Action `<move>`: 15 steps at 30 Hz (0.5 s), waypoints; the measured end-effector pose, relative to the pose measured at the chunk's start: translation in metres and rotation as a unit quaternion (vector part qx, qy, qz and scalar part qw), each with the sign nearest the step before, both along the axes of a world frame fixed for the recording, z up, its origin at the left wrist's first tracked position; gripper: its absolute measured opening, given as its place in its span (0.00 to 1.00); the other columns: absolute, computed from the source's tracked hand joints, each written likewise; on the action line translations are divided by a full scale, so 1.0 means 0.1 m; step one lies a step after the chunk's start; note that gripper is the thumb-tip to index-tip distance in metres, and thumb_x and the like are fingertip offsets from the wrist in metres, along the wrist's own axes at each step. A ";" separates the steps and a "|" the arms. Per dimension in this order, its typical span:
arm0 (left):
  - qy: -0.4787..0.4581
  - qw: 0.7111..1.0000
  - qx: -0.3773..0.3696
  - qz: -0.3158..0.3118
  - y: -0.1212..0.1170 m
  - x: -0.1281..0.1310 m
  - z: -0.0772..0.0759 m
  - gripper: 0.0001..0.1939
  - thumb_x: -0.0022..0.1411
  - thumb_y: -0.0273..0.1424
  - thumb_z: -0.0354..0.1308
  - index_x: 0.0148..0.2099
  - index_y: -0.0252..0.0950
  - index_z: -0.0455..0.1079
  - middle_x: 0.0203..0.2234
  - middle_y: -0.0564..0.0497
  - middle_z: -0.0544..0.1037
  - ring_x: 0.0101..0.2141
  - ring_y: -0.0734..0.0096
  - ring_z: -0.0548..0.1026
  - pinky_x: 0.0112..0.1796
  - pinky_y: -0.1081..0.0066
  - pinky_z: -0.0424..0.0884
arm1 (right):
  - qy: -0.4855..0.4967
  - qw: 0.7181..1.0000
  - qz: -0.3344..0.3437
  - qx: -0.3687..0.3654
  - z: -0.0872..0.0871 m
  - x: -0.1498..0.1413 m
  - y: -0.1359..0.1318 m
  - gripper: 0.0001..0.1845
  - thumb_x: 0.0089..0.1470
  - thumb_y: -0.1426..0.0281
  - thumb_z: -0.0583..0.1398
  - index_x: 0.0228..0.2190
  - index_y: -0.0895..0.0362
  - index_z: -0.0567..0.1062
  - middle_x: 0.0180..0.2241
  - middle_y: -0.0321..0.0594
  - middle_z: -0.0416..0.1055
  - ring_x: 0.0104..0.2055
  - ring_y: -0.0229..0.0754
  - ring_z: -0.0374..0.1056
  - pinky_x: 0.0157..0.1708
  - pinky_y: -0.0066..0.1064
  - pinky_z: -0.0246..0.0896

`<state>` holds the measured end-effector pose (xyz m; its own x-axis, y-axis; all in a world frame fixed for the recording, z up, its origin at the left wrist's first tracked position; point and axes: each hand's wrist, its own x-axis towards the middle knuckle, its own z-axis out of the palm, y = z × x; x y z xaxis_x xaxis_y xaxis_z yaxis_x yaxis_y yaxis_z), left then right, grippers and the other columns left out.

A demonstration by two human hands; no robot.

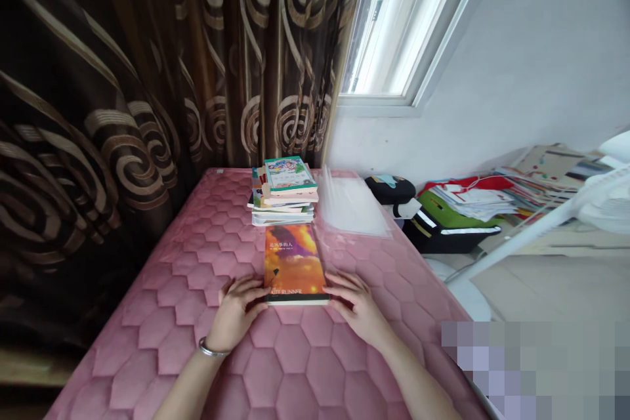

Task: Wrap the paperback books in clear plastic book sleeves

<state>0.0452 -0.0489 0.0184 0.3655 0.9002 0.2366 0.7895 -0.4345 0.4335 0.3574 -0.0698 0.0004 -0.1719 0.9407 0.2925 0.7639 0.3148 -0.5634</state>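
Note:
A paperback book (294,262) with an orange and purple cloud cover and the words "KITE RUNNER" lies flat on the pink quilted mattress (290,354). My left hand (239,305), with a silver bangle at the wrist, grips its left edge near the lower corner. On the opposite edge, my right hand (355,302) holds the lower right corner, fingertips against the cover and side. Just beyond the book's far end rises a stack of books (284,200), topped by a green-bordered illustrated book (290,174).
Clear plastic sheets (352,207) lie right of the stack. Brown patterned curtains (236,65) hang along the left and back. Off the mattress's right side are a black case (390,189), a green and black box (453,216), piled papers (546,177) and a white fan (522,236).

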 end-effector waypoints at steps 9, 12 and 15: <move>-0.024 1.000 -0.004 -0.003 0.01 -0.01 -0.01 0.14 0.60 0.35 0.61 0.49 0.54 0.74 0.50 0.51 0.77 0.54 0.55 0.70 0.56 0.42 0.58 | 0.033 0.999 0.020 0.027 -0.09 0.04 0.02 0.15 0.55 0.69 0.59 0.43 0.43 0.78 0.50 0.37 0.74 0.57 0.52 0.62 0.57 0.55 0.54; -0.025 1.000 -0.009 -0.001 0.00 0.00 0.00 0.15 0.59 0.34 0.61 0.49 0.54 0.74 0.49 0.51 0.77 0.54 0.55 0.70 0.56 0.42 0.57 | 0.031 0.999 0.021 0.022 -0.07 0.04 0.01 0.15 0.56 0.68 0.59 0.43 0.43 0.78 0.51 0.38 0.73 0.58 0.52 0.61 0.57 0.55 0.53; -0.021 1.000 -0.010 0.007 -0.03 0.02 0.03 0.18 0.56 0.32 0.64 0.49 0.53 0.74 0.53 0.49 0.74 0.55 0.54 0.68 0.56 0.44 0.57 | 0.017 1.000 0.013 0.009 0.00 0.01 -0.03 0.14 0.54 0.66 0.60 0.43 0.44 0.78 0.57 0.38 0.66 0.61 0.53 0.56 0.58 0.55 0.52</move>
